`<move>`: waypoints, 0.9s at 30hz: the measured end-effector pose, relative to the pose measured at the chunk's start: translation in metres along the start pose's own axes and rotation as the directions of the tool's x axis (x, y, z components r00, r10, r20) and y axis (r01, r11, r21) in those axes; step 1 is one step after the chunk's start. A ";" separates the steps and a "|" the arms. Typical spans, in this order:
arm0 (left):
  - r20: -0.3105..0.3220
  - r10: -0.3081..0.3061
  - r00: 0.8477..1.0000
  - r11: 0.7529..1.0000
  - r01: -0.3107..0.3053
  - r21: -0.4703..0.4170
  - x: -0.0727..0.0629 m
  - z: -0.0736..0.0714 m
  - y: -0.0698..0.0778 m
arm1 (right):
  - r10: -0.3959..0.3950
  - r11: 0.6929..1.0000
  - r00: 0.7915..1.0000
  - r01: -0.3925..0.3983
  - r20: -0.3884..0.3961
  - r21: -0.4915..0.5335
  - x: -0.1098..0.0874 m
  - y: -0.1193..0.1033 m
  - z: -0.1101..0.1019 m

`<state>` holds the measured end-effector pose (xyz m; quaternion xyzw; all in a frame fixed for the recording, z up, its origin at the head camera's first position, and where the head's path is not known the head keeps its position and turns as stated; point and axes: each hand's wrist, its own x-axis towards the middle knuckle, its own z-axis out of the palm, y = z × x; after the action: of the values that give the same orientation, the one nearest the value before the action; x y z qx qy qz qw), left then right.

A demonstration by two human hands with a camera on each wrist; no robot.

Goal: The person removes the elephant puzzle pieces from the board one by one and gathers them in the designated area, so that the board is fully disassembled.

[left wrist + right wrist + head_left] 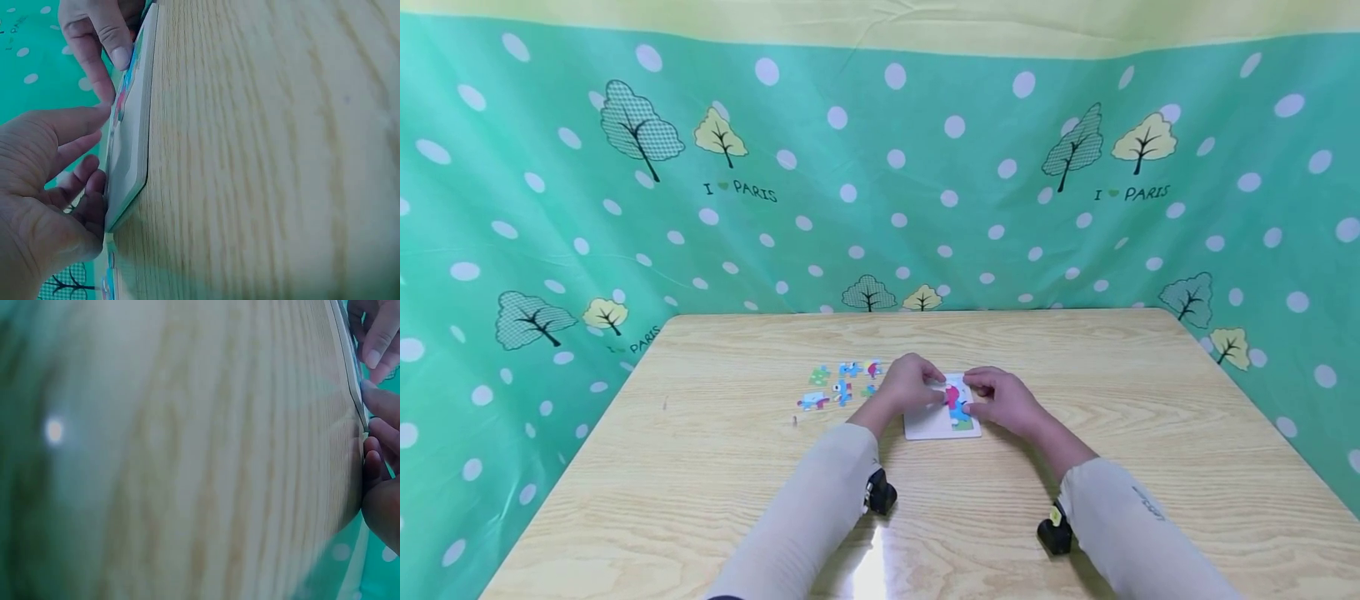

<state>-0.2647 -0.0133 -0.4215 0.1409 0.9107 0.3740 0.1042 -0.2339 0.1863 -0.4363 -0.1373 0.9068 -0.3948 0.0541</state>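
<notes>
Pale sleeves (808, 500) with black wrist cameras (881, 492) are showing nearest, over a wood table (737, 467) where a white puzzle board (925, 427) is lying flat between the hands, its right side holding fitted pieces (958, 412). Left hand (912, 385) is touching the fitted pieces, thumb and fingers spread; right hand (1009, 405) is also spreading thumb and fingers, touching along the board's right side. Loose pieces (842, 392) are lying left of the board, and a green dotted curtain (925, 167) is hanging behind.
</notes>
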 end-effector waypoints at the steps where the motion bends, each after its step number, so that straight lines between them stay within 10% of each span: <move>1: 0.000 -0.004 1.000 1.000 0.004 0.003 0.000 0.000 0.001 | 0.000 1.000 1.000 0.000 -0.001 -0.002 0.000 0.001 0.000; 27: 0.002 0.023 1.000 0.995 -0.023 0.102 0.001 0.005 0.006 | -0.027 0.999 0.999 0.028 -0.029 0.032 -0.012 0.002 0.002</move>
<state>-0.2625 -0.0053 -0.4210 0.1568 0.9269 0.3281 0.0928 -0.2225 0.1900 -0.4395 -0.1431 0.8990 -0.4121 0.0379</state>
